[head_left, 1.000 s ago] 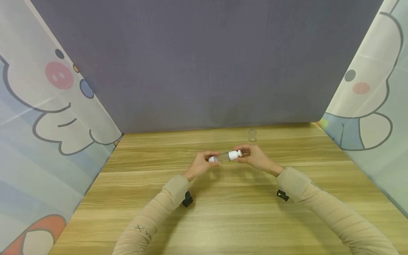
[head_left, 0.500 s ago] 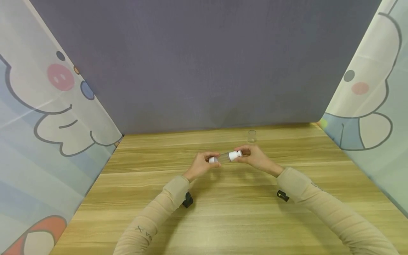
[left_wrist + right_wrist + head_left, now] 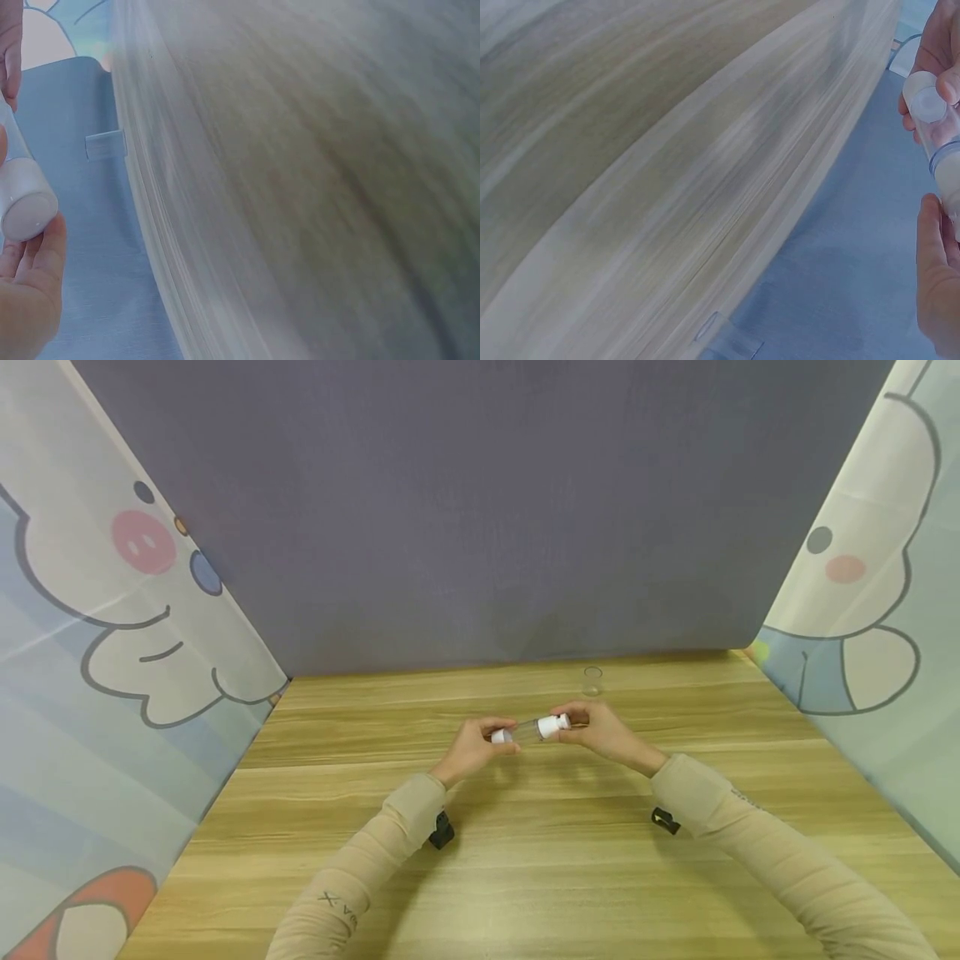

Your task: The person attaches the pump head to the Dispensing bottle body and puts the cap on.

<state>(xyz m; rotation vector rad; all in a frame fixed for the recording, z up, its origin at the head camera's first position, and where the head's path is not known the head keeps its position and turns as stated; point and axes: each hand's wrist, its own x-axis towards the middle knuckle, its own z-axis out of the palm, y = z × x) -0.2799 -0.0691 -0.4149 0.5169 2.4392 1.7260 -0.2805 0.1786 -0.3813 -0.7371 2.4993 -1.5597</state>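
Above the wooden table, a slim clear bottle (image 3: 528, 731) with white ends is held nearly level between both hands. My left hand (image 3: 471, 748) grips its left end, thumb and fingers on opposite sides. My right hand (image 3: 602, 737) pinches the white top at the other end, which narrows to a small tip. In the left wrist view, the bottle's round white base (image 3: 30, 216) faces the camera. The right wrist view shows the bottle (image 3: 939, 127) at the right edge, partly cut off. A clear open-topped cap or cup (image 3: 592, 682) stands on the table behind my right hand.
The wooden table (image 3: 540, 877) runs back to a dark grey panel (image 3: 480, 527). Cartoon-printed curtains (image 3: 67, 627) flank both sides. Small black devices (image 3: 442, 831) hang under the sleeves at both wrists.
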